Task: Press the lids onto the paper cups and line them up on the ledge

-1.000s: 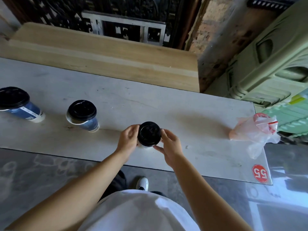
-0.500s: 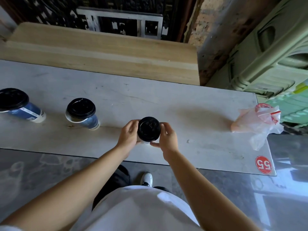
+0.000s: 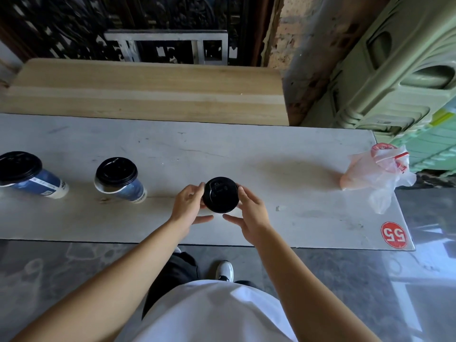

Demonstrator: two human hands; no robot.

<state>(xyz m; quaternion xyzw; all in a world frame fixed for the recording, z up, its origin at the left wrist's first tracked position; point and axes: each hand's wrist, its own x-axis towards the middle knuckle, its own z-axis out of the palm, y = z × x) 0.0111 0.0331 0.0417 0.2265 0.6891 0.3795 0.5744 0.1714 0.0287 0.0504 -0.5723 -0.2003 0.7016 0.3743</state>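
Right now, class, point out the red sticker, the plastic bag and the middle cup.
red sticker [image 3: 393,235]: head view, its centre.
plastic bag [image 3: 377,171]: head view, its middle.
middle cup [image 3: 116,172]: head view, its lid.

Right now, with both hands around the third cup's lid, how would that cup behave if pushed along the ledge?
Likely tippy: the matching middle cup tapers to a narrow base, so pushing at the lid could topple it. Probably light, being paper; contents are hidden. The glossy lid may slip under the left hand and right hand.
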